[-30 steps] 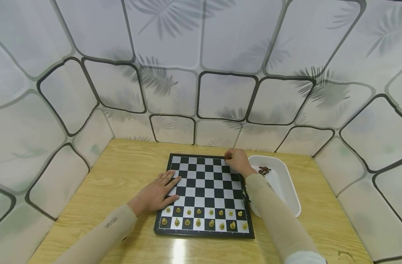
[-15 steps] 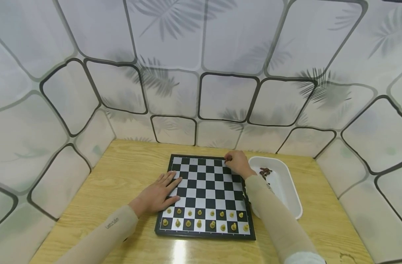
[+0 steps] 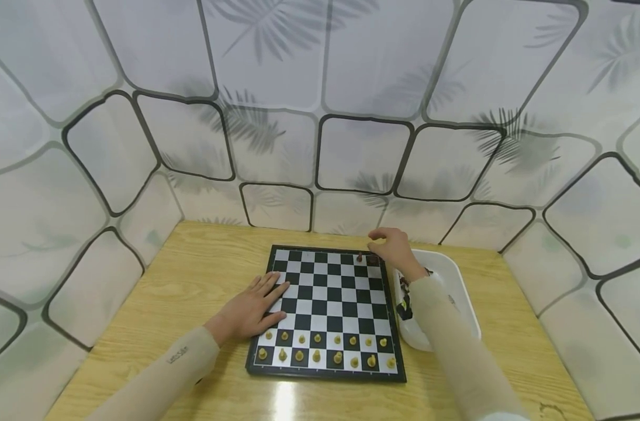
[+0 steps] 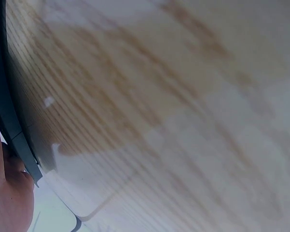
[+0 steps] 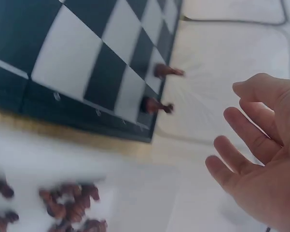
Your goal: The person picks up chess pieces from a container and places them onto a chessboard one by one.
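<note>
My right hand [image 3: 395,250] hung over the far right corner of the chessboard [image 3: 325,292], released, its fingers loosely bent and apart — nothing in its grasp. Two dark red pieces [image 5: 166,71] stood upright on neighbouring squares there, just under and to the left of its fingertips, apart from each other. My left hand [image 3: 248,310] held nothing either; it lay flat, fingers spread, across the board's left edge. Nearer to me than that hand, and off to its right, yellow pieces [image 3: 316,354] stood in two rows of eight. Beneath my right forearm, just right of the board, sat a white tray [image 3: 446,269] — more dark red pieces lay jumbled in it, blurred in the right wrist view. Bare wooden table [image 3: 209,251] stretched beyond my left hand.
</note>
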A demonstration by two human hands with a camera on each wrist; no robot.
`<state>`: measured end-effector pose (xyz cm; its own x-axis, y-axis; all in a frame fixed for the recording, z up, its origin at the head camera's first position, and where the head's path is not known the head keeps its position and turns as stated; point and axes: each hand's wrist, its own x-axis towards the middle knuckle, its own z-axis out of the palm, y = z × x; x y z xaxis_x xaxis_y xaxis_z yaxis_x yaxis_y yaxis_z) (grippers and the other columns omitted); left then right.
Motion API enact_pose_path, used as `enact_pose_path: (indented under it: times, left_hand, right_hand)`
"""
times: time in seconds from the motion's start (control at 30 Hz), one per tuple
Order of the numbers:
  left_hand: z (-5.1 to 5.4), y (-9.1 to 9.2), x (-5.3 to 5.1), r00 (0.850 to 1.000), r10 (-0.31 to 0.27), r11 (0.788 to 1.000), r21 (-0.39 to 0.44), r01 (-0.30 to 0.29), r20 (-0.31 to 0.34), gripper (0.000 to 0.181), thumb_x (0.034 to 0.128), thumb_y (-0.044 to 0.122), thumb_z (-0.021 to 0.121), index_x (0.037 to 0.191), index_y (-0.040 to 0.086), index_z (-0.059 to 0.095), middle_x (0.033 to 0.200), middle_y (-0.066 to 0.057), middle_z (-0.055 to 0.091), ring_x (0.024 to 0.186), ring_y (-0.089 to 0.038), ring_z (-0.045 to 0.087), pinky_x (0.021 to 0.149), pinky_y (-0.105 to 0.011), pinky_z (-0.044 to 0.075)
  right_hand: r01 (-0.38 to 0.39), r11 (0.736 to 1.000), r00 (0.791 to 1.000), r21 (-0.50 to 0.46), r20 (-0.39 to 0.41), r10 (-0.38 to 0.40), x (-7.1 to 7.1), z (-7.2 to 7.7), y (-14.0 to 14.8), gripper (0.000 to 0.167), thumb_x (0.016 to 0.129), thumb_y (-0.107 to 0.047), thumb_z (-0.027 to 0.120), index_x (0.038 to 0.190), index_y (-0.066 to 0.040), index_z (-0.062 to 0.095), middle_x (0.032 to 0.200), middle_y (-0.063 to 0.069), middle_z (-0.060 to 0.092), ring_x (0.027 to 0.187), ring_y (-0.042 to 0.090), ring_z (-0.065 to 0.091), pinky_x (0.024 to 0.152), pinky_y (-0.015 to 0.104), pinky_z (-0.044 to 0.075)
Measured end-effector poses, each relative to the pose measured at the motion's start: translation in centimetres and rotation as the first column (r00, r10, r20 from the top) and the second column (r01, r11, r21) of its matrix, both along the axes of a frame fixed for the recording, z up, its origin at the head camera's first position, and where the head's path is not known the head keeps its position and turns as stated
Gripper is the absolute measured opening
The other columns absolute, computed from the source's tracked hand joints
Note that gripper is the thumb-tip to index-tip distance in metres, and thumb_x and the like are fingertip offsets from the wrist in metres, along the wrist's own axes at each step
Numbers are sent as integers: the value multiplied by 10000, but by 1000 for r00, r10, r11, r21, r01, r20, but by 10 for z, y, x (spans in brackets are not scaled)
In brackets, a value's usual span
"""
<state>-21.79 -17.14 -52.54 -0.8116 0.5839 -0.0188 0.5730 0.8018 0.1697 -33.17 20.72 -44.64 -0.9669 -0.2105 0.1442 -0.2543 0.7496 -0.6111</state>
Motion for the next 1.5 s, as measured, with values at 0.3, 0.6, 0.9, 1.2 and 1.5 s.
enact_pose_path:
  times: [0.3, 0.6, 0.9, 1.2, 1.5]
  left_hand:
    - [-2, -1, -1, 1000, 0, 1000, -5, 0, -9, 767, 1088, 614, 379, 1686, 145, 274, 1746, -211, 205, 1632, -380, 200, 1331, -523, 212]
    - [-1, 0, -1, 1000, 0, 1000, -4, 0, -14, 768, 1087, 617, 380, 1686, 148, 273, 1746, -211, 206, 1632, -379, 201, 1332, -521, 211]
    - [-2, 0, -1, 1000, -1, 1000, -8, 1, -12, 767, 1089, 617, 371, 1688, 150, 269, 1749, -205, 203, 1633, -377, 197, 1334, -523, 206]
    - [-4, 0, -1, 1000, -3, 1000, -1, 3, -6, 770, 1088, 624, 362, 1689, 154, 265, 1750, -201, 198, 1637, -371, 187, 1337, -519, 197]
    - [-2, 0, 0, 1000, -4, 1000, 15, 4, -5, 763, 1091, 605, 382, 1686, 140, 273, 1746, -210, 204, 1634, -379, 190, 1336, -524, 194]
  right_hand:
    - [105, 994, 994, -41, 30, -104, 9, 3, 49, 373, 1030, -207, 649, 1329, 13, 688, 1291, 247, 718, 1187, 422, 683, 1007, 574, 573]
    - [171, 985, 984, -21, 57, -169, 23, 0, 85, 380, 1035, -214, 648, 1310, 46, 687, 1294, 286, 701, 1191, 455, 664, 999, 577, 571]
    - [205, 977, 973, 52, 92, -209, 24, -19, 108, 386, 1026, -204, 649, 1269, 92, 687, 1242, 317, 707, 1116, 455, 686, 930, 539, 598]
    - [208, 972, 957, 109, 183, -225, 28, -36, 116, 388, 968, -146, 679, 1243, 128, 682, 1208, 324, 710, 1096, 455, 682, 918, 508, 601]
    - [212, 968, 956, 132, 178, -233, 25, -47, 120, 357, 894, -91, 719, 1186, 115, 705, 1158, 307, 734, 1062, 450, 690, 934, 532, 590]
